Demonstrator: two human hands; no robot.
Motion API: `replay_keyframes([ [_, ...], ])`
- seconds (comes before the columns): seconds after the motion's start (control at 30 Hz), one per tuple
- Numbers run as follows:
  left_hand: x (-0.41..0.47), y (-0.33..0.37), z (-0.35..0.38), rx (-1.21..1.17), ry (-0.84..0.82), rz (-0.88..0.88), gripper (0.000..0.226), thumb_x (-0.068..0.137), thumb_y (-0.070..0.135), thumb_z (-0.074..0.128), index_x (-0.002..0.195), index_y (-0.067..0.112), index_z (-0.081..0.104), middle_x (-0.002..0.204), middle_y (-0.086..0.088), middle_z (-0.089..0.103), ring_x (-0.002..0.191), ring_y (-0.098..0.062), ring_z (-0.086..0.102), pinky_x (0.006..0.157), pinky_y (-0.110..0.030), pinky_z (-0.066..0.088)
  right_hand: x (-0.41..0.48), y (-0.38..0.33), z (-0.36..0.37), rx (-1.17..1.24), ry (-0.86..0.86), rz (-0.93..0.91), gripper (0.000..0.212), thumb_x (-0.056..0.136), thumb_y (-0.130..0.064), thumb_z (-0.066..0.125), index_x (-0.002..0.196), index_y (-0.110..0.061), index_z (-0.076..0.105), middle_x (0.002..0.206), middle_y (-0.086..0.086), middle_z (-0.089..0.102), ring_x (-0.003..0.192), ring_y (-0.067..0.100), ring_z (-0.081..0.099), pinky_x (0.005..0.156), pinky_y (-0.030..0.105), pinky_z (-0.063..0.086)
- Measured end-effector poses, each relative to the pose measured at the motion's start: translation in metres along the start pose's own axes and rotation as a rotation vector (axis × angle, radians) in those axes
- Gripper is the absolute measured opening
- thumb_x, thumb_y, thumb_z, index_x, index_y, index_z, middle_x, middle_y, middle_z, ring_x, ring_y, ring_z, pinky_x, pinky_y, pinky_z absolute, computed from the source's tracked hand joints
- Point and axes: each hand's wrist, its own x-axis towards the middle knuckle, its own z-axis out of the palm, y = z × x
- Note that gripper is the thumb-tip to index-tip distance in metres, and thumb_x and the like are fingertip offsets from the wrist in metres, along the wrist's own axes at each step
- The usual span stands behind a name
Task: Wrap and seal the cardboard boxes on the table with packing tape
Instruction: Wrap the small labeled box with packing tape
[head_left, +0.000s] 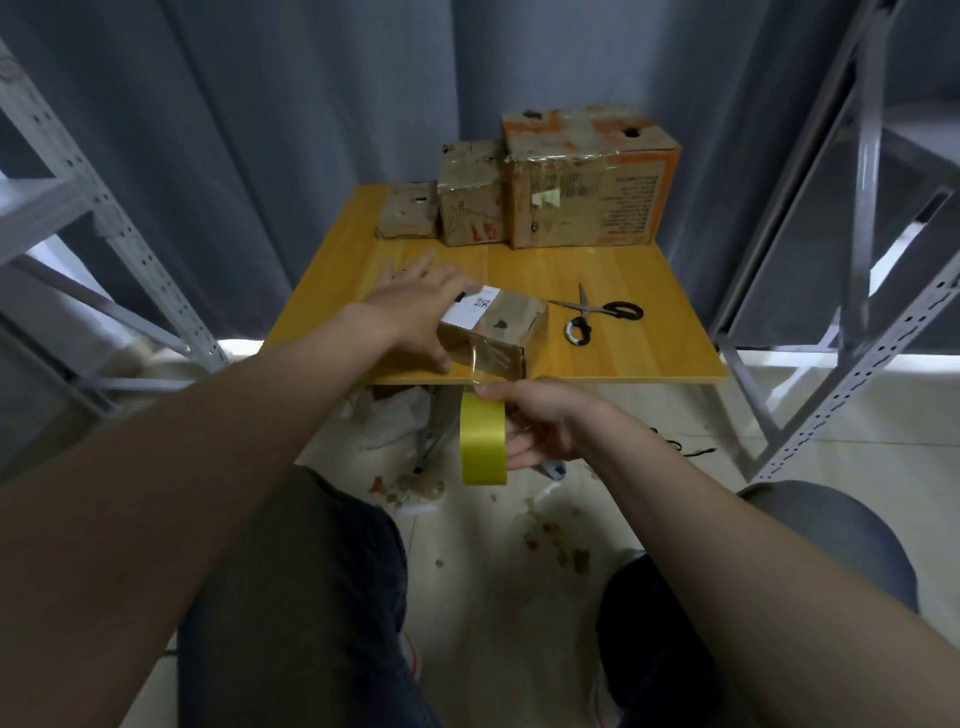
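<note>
Seated view over a yellow table (571, 265), read from left to right. At left, our left hand (415, 306) lies flat on the small cardboard box (506, 332), which sits at the table's near edge. The fingers are straight and pressing down on its labelled top, and the thumb rests along the near side. A clear strip of tape (470, 364) runs from the box's near face down past the table edge to the yellow tape roll (483, 439). Our right hand (545, 421) grasps the roll just below the table edge, fingers curled around it. To the right of the box lie black-handled scissors (597, 314), untouched and within reach. Along the far edge stand three more boxes (587, 182), side by side and touching, rising in height toward the right. All three carry old tape.

We judge the step in hand to be drawing tape off the roll to wrap the near box. To do it well, we keep the left palm's weight on the box so that it cannot slide toward the pull. We hold the strip taut and square to the box edge, and we smooth each length down before turning the box. A slack or skewed strip would probably wrinkle or stick to itself. We would cut only once the band overlaps its own start.
</note>
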Motion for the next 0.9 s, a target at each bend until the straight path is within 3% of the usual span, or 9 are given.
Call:
replay_keyframes([
  [0.13, 0.004, -0.001, 0.013, 0.032, 0.061, 0.019, 0.13, 0.054, 0.06, 0.095, 0.159, 0.04, 0.022, 0.165, 0.005, 0.028, 0.153, -0.026, 0.026, 0.12, -0.074, 0.003, 0.003, 0.009, 0.001, 0.016, 0.014, 0.003, 0.029, 0.097, -0.044, 0.069, 0.097, -0.015, 0.064, 0.063, 0.006, 0.071, 0.062, 0.025, 0.071, 0.056, 0.039, 0.064],
  [0.23, -0.001, 0.005, 0.015, 0.161, 0.081, 0.029, 0.133, 0.054, 0.069, 0.091, 0.161, 0.033, 0.02, 0.158, -0.001, 0.033, 0.149, -0.029, 0.034, 0.122, -0.072, 0.004, 0.004, 0.015, 0.003, 0.023, 0.034, 0.009, 0.03, 0.097, -0.043, 0.069, 0.09, -0.015, 0.062, 0.065, 0.006, 0.062, 0.061, 0.024, 0.06, 0.059, 0.04, 0.064],
  [0.37, -0.009, 0.015, 0.02, 0.328, 0.142, 0.03, 0.124, 0.056, 0.075, 0.086, 0.154, 0.025, 0.028, 0.148, -0.012, 0.043, 0.135, -0.035, 0.045, 0.114, -0.058, 0.036, -0.006, 0.023, 0.012, 0.053, 0.053, -0.007, 0.029, 0.097, -0.042, 0.067, 0.092, -0.014, 0.062, 0.071, 0.012, 0.067, 0.054, 0.024, 0.059, 0.056, 0.034, 0.06],
  [0.47, -0.018, 0.019, 0.019, 0.381, 0.185, 0.021, 0.109, 0.057, 0.079, 0.082, 0.141, 0.023, 0.041, 0.132, -0.012, 0.053, 0.116, -0.035, 0.057, 0.089, -0.047, 0.05, -0.011, 0.031, 0.018, 0.075, 0.037, -0.045, 0.035, 0.1, -0.044, 0.06, 0.116, -0.013, 0.059, 0.109, 0.025, 0.076, 0.087, 0.038, 0.074, 0.075, 0.041, 0.061],
  [0.57, -0.022, 0.022, 0.016, 0.421, 0.197, 0.025, 0.105, 0.059, 0.081, 0.079, 0.138, 0.021, 0.045, 0.126, -0.012, 0.057, 0.106, -0.035, 0.063, 0.085, -0.045, 0.053, -0.018, 0.034, 0.023, 0.112, 0.087, -0.085, 0.04, 0.101, -0.041, 0.055, 0.129, -0.013, 0.052, 0.114, 0.027, 0.074, 0.108, 0.049, 0.071, 0.101, 0.056, 0.055],
  [0.6, -0.024, 0.024, 0.017, 0.424, 0.201, 0.014, 0.107, 0.06, 0.079, 0.08, 0.141, 0.019, 0.043, 0.127, -0.012, 0.057, 0.105, -0.035, 0.064, 0.084, -0.046, 0.054, -0.02, 0.035, 0.023, 0.116, 0.108, -0.096, 0.042, 0.102, -0.04, 0.055, 0.131, -0.01, 0.052, 0.116, 0.028, 0.073, 0.105, 0.048, 0.071, 0.097, 0.057, 0.058],
  [0.7, -0.031, 0.028, 0.028, 0.432, 0.239, -0.024, 0.112, 0.063, 0.069, 0.085, 0.148, 0.017, 0.035, 0.129, -0.012, 0.054, 0.105, -0.033, 0.063, 0.071, -0.039, 0.048, -0.027, 0.038, 0.024, 0.215, 0.082, -0.121, 0.034, 0.107, -0.033, 0.05, 0.123, -0.003, 0.049, 0.097, 0.029, 0.076, 0.074, 0.043, 0.074, 0.059, 0.04, 0.062],
  [0.77, -0.033, 0.029, 0.032, 0.385, 0.269, -0.024, 0.103, 0.066, 0.059, 0.087, 0.144, 0.016, 0.035, 0.127, -0.012, 0.054, 0.102, -0.033, 0.062, 0.064, -0.039, 0.044, -0.028, 0.041, 0.028, 0.233, 0.098, -0.136, 0.034, 0.108, -0.034, 0.049, 0.121, -0.003, 0.048, 0.09, 0.027, 0.077, 0.067, 0.043, 0.074, 0.054, 0.037, 0.06],
  [0.9, -0.026, 0.021, 0.019, 0.244, 0.209, 0.04, 0.085, 0.063, 0.051, 0.09, 0.125, 0.016, 0.042, 0.117, -0.011, 0.053, 0.087, -0.032, 0.057, 0.058, -0.039, 0.044, -0.022, 0.036, 0.035, 0.149, 0.223, -0.236, 0.04, 0.107, -0.043, 0.045, 0.121, -0.007, 0.053, 0.088, 0.018, 0.079, 0.082, 0.042, 0.077, 0.087, 0.049, 0.063],
])
